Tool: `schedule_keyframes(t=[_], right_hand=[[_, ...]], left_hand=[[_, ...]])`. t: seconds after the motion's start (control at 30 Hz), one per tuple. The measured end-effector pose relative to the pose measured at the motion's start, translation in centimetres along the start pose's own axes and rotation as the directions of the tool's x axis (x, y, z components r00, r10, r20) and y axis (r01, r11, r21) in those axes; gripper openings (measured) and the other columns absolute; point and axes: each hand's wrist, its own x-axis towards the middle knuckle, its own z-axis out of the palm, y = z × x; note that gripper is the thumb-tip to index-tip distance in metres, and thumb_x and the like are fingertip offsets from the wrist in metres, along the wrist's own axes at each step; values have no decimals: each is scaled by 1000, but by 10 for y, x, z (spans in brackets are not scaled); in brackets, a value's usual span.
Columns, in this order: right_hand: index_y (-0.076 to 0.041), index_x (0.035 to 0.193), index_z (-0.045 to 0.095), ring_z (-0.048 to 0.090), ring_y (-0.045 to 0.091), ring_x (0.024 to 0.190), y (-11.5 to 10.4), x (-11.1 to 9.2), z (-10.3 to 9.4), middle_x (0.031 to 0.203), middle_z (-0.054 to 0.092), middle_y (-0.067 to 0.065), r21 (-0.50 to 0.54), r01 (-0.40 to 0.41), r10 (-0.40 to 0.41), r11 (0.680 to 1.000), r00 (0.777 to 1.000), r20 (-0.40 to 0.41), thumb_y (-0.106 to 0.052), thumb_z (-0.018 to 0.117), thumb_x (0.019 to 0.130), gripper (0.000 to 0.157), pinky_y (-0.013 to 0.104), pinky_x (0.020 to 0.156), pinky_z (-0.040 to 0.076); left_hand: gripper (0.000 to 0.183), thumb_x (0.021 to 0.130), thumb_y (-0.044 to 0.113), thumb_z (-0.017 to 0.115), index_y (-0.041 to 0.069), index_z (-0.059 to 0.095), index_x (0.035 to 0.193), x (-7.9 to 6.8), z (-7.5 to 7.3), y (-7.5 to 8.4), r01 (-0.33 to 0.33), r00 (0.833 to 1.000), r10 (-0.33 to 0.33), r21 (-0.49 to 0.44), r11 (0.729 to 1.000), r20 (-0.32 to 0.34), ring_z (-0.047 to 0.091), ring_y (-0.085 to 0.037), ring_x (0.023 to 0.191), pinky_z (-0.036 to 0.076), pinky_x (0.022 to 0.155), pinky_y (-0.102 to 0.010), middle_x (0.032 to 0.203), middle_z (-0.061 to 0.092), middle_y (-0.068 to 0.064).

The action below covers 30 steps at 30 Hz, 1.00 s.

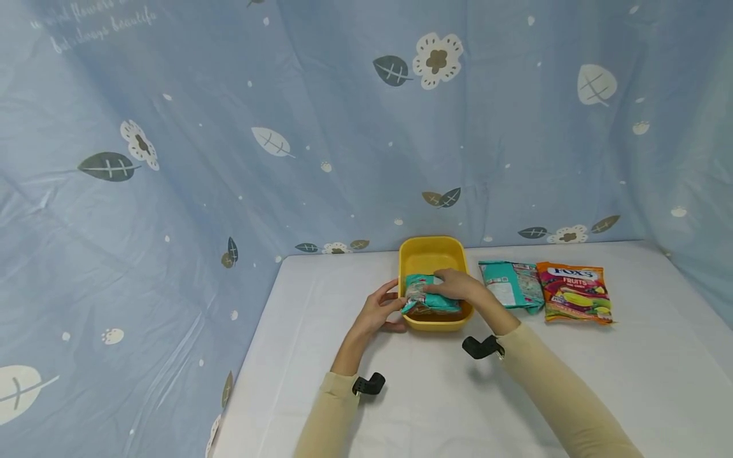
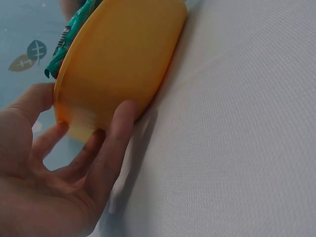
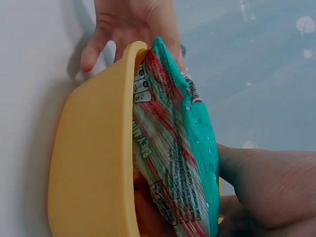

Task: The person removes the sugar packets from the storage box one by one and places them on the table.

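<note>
A yellow plastic bin (image 1: 438, 326) stands on the white-covered table near the back curtain. A teal candy bag (image 1: 432, 302) with a clear, printed face lies tilted in it, partly above the rim in the right wrist view. My right hand (image 1: 455, 284) grips this bag from above at its far side; some of its fingers are hidden. My left hand (image 2: 64, 173) rests against the bin's left outer wall with loosely extended fingers. Its thumb touches near the rim.
To the right of the bin lie another teal bag (image 1: 512, 286) and an orange and purple Fox's Fruits candy bag (image 1: 575, 292), side by side. A blue patterned curtain (image 1: 355, 127) hangs behind and to the left of the table (image 1: 321, 305).
</note>
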Motion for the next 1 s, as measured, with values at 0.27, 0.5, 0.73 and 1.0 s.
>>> schedule_keyframes(t=[0.27,0.5,0.73,1.0], right_hand=[[5,142,46,49,44,130,6,0,1,143,50,27,1,80,-80,997,995,-59,-36,60,97,62,58,108,43],[0,143,47,48,44,130,10,0,0,144,50,24,18,70,-68,997,994,-87,-37,62,95,62,61,107,43],[-2,141,50,51,42,128,12,0,0,142,53,22,44,90,-83,995,986,-144,-36,63,95,59,60,104,46],[-9,136,58,59,35,114,11,0,-4,139,56,22,120,92,-68,988,979,-191,-25,69,92,48,53,96,54]], left_hand=[[59,92,28,69,35,44,146,-1,0,1,9,1000,-9,-5,1000,9,62,-29,111,62,73,-51,138,49,-14],[60,92,29,69,34,44,147,-2,1,2,14,1000,-14,-7,1000,5,62,-27,111,63,73,-50,139,48,-14],[61,92,28,70,32,44,147,-3,1,2,16,1000,-16,0,1000,-5,63,-27,109,62,73,-50,138,48,-15],[62,92,26,70,31,44,147,-2,2,1,14,1000,-14,6,1000,-16,64,-27,108,63,71,-49,136,50,-14]])
